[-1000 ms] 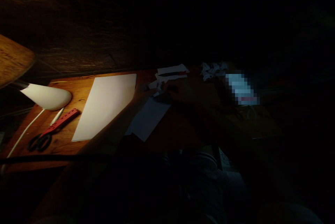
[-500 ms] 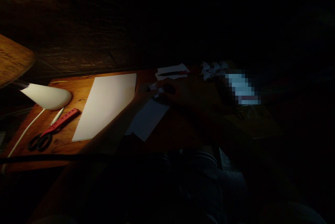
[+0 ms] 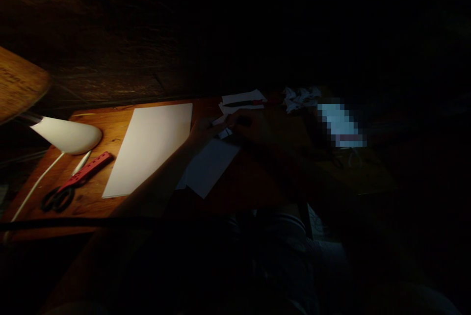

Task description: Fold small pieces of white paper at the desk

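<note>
In deep shadow at the middle of the table, my left hand (image 3: 203, 129) and my right hand (image 3: 249, 126) meet around a small folded piece of white paper (image 3: 223, 132). Both hands are closed on it, though the fingers are dim and partly hidden. Just below them on the wood lie loose white paper pieces (image 3: 212, 168), one overlapping another. Beyond the hands, a knife (image 3: 241, 104) with a dark blade and red handle rests across some cut paper (image 3: 245, 95).
A lit stack of white sheets (image 3: 150, 145) lies left of my hands. Farther left are scissors (image 3: 62, 198), a red perforated strip (image 3: 91, 168), a white pen (image 3: 81, 163) and a lamp (image 3: 68, 136). Crumpled or folded papers (image 3: 300, 99) and a blurred-out bright screen (image 3: 340, 126) are at right.
The fingers of my right hand have shifted slightly over the small paper, whose visible shape has changed. My left hand stays nearly in place. The things on the table have not moved.
</note>
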`<state>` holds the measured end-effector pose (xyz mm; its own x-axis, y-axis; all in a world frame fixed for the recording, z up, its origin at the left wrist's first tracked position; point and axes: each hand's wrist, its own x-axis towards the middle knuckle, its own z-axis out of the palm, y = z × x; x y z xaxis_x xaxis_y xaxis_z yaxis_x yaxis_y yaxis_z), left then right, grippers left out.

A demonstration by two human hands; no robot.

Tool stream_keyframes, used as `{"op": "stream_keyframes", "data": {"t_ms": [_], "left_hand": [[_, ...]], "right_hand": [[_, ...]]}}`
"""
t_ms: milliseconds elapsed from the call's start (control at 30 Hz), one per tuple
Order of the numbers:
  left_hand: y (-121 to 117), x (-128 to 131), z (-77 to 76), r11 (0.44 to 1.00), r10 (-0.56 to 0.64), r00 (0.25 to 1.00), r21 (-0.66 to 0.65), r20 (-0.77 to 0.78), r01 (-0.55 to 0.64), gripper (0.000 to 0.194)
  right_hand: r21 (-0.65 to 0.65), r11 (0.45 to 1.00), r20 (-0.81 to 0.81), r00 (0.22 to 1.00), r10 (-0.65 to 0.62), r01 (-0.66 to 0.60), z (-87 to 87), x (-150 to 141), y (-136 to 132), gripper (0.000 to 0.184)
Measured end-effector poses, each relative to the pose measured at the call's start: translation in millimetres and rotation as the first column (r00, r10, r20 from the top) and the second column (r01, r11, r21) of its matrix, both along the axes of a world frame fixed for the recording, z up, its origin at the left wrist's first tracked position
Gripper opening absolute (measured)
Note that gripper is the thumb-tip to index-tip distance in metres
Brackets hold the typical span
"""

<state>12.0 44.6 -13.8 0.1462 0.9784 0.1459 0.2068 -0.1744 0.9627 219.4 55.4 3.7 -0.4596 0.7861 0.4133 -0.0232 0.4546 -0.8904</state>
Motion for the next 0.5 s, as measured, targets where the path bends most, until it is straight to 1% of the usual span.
{"op": "stream_keyframes", "data": {"t_ms": [167, 300, 400, 500], "left_hand": [[-9, 5, 12.2, 1.0, 0.013, 1.0, 0.006, -0.001, -0.013, 0.037], [-10, 6, 14.0, 0.999, 0.04, 0.999, 0.027, -0.002, -0.04, 0.033], [-9, 5, 14.0, 0.998, 0.049, 0.998, 0.043, -0.043, -0.048, 0.034], [-10, 5, 16.0, 0.998, 0.032, 0.999, 0.06, -0.038, -0.03, 0.037]], "right_hand": [[-0.083, 0.996, -0.063, 0.998, -0.017, 0.012, -0.6, 0, 1, 0.027], [-0.122, 0.992, -0.121, 0.993, -0.006, -0.009, -0.4, -1, 2, 0.033], [-0.125, 0.992, -0.112, 0.994, -0.012, -0.003, -0.4, -2, 2, 0.035], [-0.106, 0.994, -0.051, 0.998, -0.027, 0.022, -0.6, -2, 2, 0.031]]}}
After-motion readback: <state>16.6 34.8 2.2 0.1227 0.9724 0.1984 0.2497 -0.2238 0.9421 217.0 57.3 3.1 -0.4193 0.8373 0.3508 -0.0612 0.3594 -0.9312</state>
